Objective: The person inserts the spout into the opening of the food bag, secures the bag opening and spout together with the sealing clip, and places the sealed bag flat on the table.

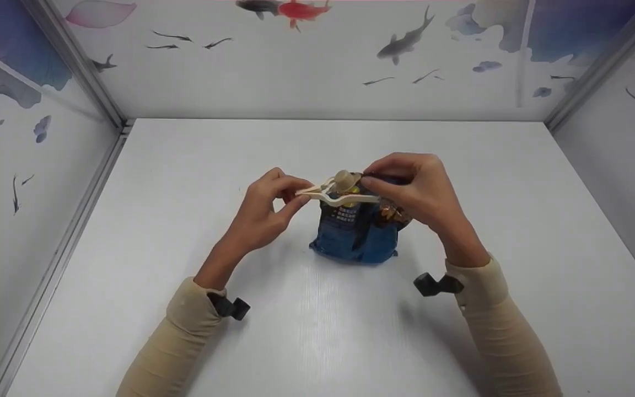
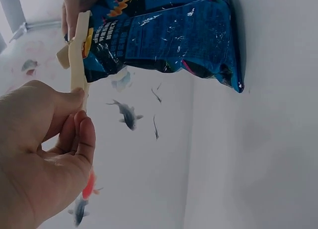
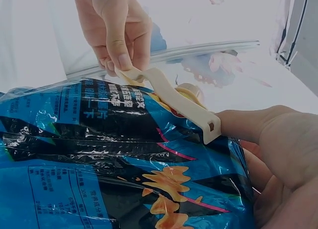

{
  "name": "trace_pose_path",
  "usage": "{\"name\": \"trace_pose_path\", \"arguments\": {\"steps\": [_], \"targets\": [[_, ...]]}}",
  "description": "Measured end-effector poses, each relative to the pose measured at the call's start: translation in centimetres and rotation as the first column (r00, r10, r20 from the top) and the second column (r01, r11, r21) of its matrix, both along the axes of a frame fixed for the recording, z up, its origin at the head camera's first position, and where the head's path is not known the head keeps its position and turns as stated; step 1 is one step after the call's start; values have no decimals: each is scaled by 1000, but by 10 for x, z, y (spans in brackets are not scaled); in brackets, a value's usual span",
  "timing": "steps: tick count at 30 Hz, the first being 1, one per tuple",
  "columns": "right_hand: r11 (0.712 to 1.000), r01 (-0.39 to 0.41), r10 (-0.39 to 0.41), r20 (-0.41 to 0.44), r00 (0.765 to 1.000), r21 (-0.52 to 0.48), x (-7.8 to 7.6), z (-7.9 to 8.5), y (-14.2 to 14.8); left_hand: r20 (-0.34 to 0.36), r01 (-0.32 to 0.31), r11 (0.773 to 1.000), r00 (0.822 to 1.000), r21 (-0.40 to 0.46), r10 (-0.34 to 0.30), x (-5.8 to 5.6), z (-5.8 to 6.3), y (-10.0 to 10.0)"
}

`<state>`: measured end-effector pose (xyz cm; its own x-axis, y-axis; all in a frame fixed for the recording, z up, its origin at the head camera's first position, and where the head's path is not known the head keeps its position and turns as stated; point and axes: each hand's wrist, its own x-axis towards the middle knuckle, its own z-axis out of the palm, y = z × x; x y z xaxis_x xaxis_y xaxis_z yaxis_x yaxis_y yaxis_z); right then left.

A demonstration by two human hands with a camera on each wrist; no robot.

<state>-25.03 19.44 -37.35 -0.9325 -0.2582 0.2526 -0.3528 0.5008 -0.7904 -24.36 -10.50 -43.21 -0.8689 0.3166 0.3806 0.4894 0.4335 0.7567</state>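
Observation:
A blue snack bag [image 1: 364, 240] stands upright on the white table, its top edge between both hands. Along that top lies a cream bag clip [image 1: 345, 200] with a round spout cap [image 1: 344, 180]. My left hand [image 1: 267, 207] pinches one end of the clip between thumb and fingers, seen closely in the left wrist view. On the other side my right hand [image 1: 425, 190] holds the bag's top corner between thumb and fingers. In the right wrist view, the right thumb [image 3: 243, 125] sits at the clip's slotted free end, while the right fingers are partly hidden behind the bag.
The white tabletop [image 1: 306, 331] surrounds the bag. A back panel [image 1: 323, 71] printed with fish rises beyond it, with side panels left and right. A small black device [image 1: 229, 306] is strapped at the left wrist, another [image 1: 437, 284] at the right.

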Motion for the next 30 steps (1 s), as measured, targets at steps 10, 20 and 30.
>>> {"name": "trace_pose_path", "arguments": {"steps": [10,20,30], "targets": [[995,-73,80,-126,989,61,-3,0,3,-5,-6,1000,1000,21,6,0,-4,1],[944,-233,280,-191,941,232,-5,-3,13,25,-4,999,1000,39,3,0,-6,3],[943,-224,274,-193,942,246,-5,-3,15,64,51,995,996,89,-56,-1,-6,3]]}}
